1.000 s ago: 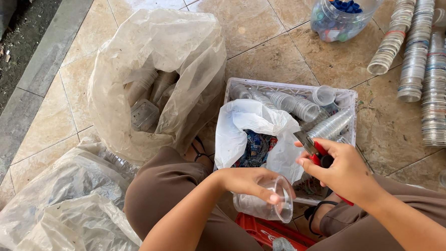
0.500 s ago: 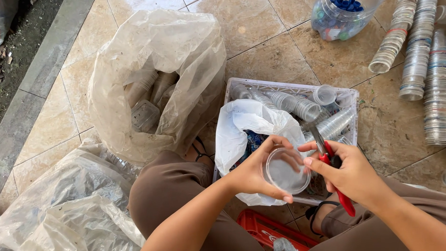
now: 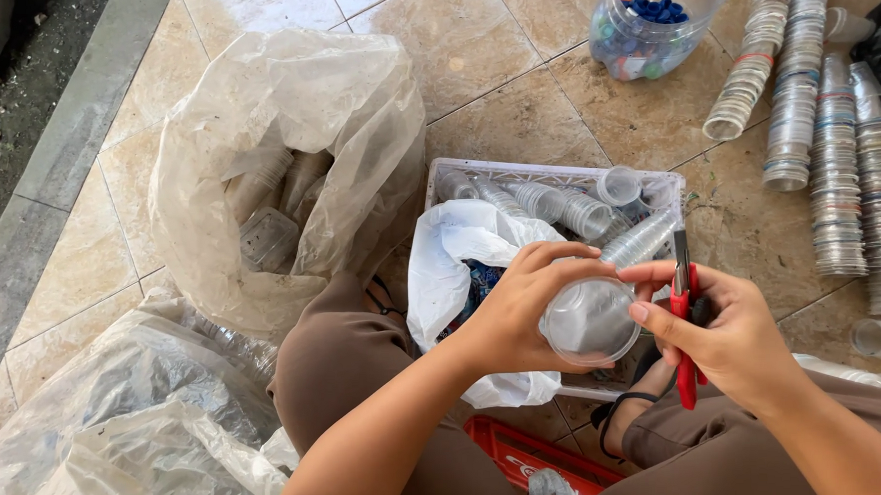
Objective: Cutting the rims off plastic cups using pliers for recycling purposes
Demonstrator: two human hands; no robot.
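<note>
left hand [image 3: 518,318] gripping clear cup [image 3: 590,320], red cutters [image 3: 684,331]

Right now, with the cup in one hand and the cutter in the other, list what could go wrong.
1. The red-handled cutter in the right hand points up beside the left hand; a slip could nick its fingers.
2. The clear plastic cup is thin; squeezing may crush it.
3. Trimmings could miss the white bag.

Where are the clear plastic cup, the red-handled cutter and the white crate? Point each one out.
clear plastic cup [image 3: 590,320], head view, on its round base facing the camera.
red-handled cutter [image 3: 683,301], head view, on the red handle.
white crate [image 3: 546,171], head view, on its far rim.
</note>
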